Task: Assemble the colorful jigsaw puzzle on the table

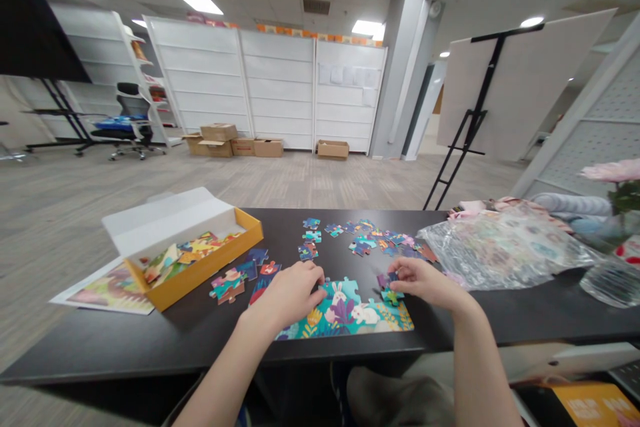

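Note:
A partly joined puzzle (pixel 345 312) with white rabbits and plants lies near the front edge of the black table. My left hand (pixel 299 290) rests on its upper left part, fingers bent; whether anything is under them is hidden. At the puzzle's upper right corner, my right hand (pixel 413 279) pinches a purple and green puzzle piece (pixel 391 295) between thumb and fingers. Loose pieces (pixel 363 245) are spread behind the puzzle, and a small cluster of pieces (pixel 229 285) sits to the left of my left hand.
An open yellow box (pixel 200 269) holding more pieces stands at the left, over a printed picture sheet (pixel 113 290). Clear plastic packaging (pixel 505 247) and a glass vase (pixel 615 280) with a pink flower are on the right of the table (pixel 200 340).

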`<state>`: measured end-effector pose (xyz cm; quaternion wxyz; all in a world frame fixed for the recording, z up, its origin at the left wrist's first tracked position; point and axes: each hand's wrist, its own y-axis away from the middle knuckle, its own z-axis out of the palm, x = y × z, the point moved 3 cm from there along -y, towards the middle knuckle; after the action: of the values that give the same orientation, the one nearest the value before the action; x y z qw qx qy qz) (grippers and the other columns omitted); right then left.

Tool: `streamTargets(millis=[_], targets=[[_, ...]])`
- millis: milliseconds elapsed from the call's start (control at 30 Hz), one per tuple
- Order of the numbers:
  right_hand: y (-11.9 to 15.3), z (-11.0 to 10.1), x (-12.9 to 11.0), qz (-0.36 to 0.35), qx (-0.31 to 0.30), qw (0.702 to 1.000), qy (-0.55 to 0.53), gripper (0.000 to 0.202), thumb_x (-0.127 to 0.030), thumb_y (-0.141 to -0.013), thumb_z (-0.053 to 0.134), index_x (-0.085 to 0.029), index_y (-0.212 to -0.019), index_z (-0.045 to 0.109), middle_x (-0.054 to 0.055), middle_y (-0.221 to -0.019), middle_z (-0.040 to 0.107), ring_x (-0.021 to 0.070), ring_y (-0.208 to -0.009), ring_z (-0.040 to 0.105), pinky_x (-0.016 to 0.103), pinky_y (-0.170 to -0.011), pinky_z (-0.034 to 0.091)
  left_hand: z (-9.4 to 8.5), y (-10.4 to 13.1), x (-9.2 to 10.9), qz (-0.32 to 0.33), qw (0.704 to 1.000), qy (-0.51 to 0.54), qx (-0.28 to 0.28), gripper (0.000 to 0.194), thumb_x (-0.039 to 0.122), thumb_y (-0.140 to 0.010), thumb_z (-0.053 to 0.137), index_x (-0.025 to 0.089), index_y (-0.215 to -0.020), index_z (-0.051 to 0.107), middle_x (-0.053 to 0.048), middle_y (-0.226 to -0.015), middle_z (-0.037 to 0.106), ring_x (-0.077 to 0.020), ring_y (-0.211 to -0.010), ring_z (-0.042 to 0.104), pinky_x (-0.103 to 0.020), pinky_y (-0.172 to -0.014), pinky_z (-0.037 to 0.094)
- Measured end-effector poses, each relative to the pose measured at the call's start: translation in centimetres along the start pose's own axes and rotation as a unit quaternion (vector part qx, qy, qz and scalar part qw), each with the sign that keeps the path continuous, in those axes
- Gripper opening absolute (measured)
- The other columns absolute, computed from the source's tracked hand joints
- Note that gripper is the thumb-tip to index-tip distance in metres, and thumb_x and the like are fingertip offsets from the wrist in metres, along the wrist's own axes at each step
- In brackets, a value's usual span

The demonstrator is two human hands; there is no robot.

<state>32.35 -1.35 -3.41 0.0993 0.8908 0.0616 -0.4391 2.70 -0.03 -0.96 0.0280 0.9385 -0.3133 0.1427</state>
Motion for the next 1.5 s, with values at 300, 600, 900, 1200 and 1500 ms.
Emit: streamTargets(millis=[300, 600, 900, 1200, 1500], targets=[[0.0, -0.2, 0.0, 0.026, 0.033, 0.996, 0.077, 0.032, -0.034, -0.064, 0.079, -0.018, -0.089, 0.066, 0.0, -0.078, 0.062, 0.0138, -0.067, 0.055, 0.025, -0.062, 0.043, 0.3, -0.1, -0.2, 0.003, 1.0, 0.001, 0.001, 0.015, 0.03, -0.09, 0.055, 0.022, -0.097, 0.066, -0.007, -0.107, 0.069, -0.0256, -0.104, 0.064, -0.037, -0.091, 0.049], [-0.3, 0.0, 0.9, 0.034, 0.035, 0.994, 0.096, 0.035, -0.035, -0.062, 0.082, -0.019, -0.089, 0.068, 0.001, -0.082, 0.061, 0.014, -0.069, 0.055, 0.025, -0.061, 0.043, 0.1, -0.1, 0.1, -0.005, 1.0, -0.007, -0.004, 0.014, 0.03, -0.09, 0.054, 0.022, -0.096, 0.065, -0.007, -0.107, 0.069, -0.0254, -0.104, 0.063, -0.036, -0.09, 0.049], [0.0, 0.4, 0.3, 0.05, -0.003, 0.998, 0.043, 0.034, -0.03, -0.063, 0.08, -0.018, -0.09, 0.063, -0.004, -0.071, 0.056, 0.0119, -0.06, 0.051, 0.024, -0.054, 0.037, 0.1, -0.1, -0.1, -0.002, 1.0, 0.002, -0.009, 0.016, 0.031, -0.089, 0.056, 0.021, -0.098, 0.067, -0.007, -0.108, 0.069, -0.0263, -0.104, 0.064, -0.037, -0.091, 0.049], [-0.1, 0.4, 0.7, 0.039, 0.002, 0.998, 0.047, 0.035, -0.036, -0.064, 0.08, -0.019, -0.089, 0.062, -0.003, -0.068, 0.058, 0.0124, -0.06, 0.052, 0.024, -0.053, 0.038, -0.1, 0.1, -0.2, 0.029, 0.997, 0.077, -0.007, 0.041, 0.047, -0.08, 0.074, 0.023, -0.113, 0.067, -0.006, -0.118, 0.068, -0.0264, -0.111, 0.062, -0.035, -0.095, 0.049], [-0.3, -1.5, 0.3, 0.032, 0.186, 0.972, 0.138, 0.025, -0.043, -0.083, 0.061, -0.019, -0.083, 0.066, 0.004, -0.075, 0.071, 0.0182, -0.069, 0.064, 0.028, -0.064, 0.044, 1.3, -0.2, 2.3, 0.088, 0.995, 0.049, -0.016, 0.072, 0.071, -0.07, 0.071, 0.023, -0.123, 0.063, -0.009, -0.124, 0.064, -0.0326, -0.117, 0.057, -0.046, -0.1, 0.044]])
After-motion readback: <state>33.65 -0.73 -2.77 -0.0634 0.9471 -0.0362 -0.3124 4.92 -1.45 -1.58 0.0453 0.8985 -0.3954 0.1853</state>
